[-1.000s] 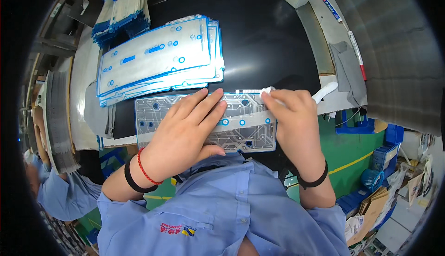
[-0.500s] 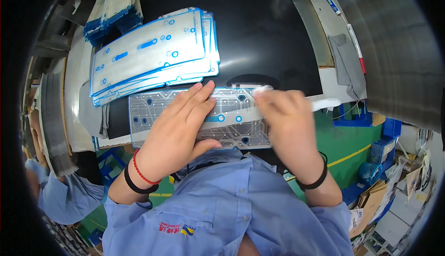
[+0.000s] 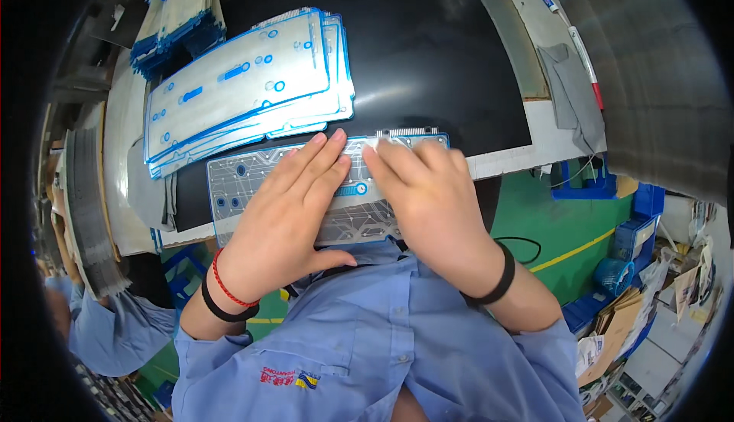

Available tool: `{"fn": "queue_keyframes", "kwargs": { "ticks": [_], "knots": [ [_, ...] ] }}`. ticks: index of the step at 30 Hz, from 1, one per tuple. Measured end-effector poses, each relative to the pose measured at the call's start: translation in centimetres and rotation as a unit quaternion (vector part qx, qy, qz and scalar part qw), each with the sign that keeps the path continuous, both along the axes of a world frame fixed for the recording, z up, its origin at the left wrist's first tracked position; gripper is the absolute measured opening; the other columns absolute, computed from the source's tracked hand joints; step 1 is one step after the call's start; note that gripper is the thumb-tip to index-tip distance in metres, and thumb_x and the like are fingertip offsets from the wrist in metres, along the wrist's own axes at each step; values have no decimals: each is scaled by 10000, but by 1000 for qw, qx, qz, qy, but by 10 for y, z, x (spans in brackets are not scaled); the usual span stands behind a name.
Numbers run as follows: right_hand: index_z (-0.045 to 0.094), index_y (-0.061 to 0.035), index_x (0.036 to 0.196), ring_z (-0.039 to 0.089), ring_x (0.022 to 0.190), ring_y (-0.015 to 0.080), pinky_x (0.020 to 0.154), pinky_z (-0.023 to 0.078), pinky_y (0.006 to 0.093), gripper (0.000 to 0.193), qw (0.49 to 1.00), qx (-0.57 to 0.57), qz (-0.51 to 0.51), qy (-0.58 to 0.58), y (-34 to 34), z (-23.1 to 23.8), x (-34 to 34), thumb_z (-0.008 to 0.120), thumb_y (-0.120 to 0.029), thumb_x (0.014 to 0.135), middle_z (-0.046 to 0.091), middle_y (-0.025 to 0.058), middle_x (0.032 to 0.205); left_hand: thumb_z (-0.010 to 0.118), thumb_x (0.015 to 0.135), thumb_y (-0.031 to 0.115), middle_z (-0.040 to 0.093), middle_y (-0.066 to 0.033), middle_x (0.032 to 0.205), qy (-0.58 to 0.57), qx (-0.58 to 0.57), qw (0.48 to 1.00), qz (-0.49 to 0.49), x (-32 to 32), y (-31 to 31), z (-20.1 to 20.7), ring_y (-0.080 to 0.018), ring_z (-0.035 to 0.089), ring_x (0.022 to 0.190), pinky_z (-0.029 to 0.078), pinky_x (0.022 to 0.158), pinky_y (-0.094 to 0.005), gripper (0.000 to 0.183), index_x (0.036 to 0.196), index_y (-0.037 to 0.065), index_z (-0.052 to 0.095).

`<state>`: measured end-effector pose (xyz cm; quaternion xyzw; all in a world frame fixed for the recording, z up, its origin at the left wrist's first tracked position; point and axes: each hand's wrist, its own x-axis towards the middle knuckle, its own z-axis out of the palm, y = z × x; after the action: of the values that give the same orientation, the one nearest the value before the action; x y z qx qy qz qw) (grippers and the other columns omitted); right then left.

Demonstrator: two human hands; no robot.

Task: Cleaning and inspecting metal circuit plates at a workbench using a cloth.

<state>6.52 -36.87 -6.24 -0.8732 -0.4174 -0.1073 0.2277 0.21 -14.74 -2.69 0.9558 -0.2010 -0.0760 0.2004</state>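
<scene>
A flexible printed circuit sheet with silver traces and a blue edge lies at the front edge of the black work surface. My left hand presses on its middle, fingers stretched out, holding nothing. On the sheet's right part rests my right hand, fingers bent downward. A small bit of white cloth shows at its fingertips; the rest is hidden beneath the hand. The comb-like connector strip sticks out past the sheet's far edge. Beyond the left hand lies a stack of similar blue-edged sheets.
More blue-edged sheets are piled at the far left. Grey cloths lie at the left and right table edges. Two markers line the right side. Another person's sleeve shows at left; blue bins stand right.
My right hand has moved left across the sheet, close to the left hand. The white tail that stuck out to its right no longer shows. The left hand stays on the sheet.
</scene>
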Motion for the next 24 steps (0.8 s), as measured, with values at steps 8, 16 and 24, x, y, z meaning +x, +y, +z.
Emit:
{"fn": "queue_keyframes", "kwargs": {
  "ticks": [8,16,24],
  "knots": [
    [722,-22,1170,596,960,245,799,457,410,347,999,-18,-39,4,-35,-2,4,639,-123,849,674,32,1178,973,632,302,401,-228,1643,0,1,1000,7,-2,1,0,-405,393,1520,341,1251,-498,1053,1496,-32,473],
    [709,-11,1230,593,972,235,787,457,405,396,993,-60,-95,-24,-28,3,20,639,-136,861,681,38,1232,996,588,292,366,-221,1673,15,3,1000,12,-4,1,-2,-414,332,1561,304,1273,-505,1136,1525,-7,429],
    [734,-25,1176,587,956,218,781,450,387,352,1000,-3,-26,-16,6,-3,15,643,-139,856,672,32,1173,991,603,292,361,-222,1676,20,3,1000,8,-1,1,-4,-425,321,1564,298,1276,-511,1127,1532,0,425]
  ]
}}
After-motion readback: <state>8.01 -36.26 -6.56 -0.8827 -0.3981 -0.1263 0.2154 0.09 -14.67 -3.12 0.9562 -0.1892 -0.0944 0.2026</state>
